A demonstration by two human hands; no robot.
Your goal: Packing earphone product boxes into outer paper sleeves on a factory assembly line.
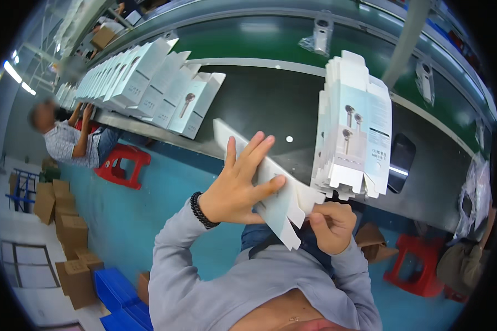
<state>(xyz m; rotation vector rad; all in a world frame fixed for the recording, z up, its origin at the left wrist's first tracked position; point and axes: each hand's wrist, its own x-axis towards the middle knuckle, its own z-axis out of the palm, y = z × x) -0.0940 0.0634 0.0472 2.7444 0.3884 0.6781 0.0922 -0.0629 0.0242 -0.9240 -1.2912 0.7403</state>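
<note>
A flat white and pale-blue folding carton [279, 204] lies tilted across the table's near edge, its end flaps sticking out toward me. My left hand [237, 185], with a black bead bracelet at the wrist, grips its middle; the index finger presses on top, the thumb goes to the near edge and the other fingers are spread. At the flapped end, my right hand [332, 225] is closed, thumb and bent fingers pinching by a flap. To the right stands a stack of flattened printed cartons [350, 132].
Erected cartons [143, 83] stand in rows at the left of the dark table [254, 94]. A black phone [401, 160] lies beside the stack. Bagged devices [321, 36] rest on the green conveyor [243, 34] beyond. Another person [72, 140] sits at the far left.
</note>
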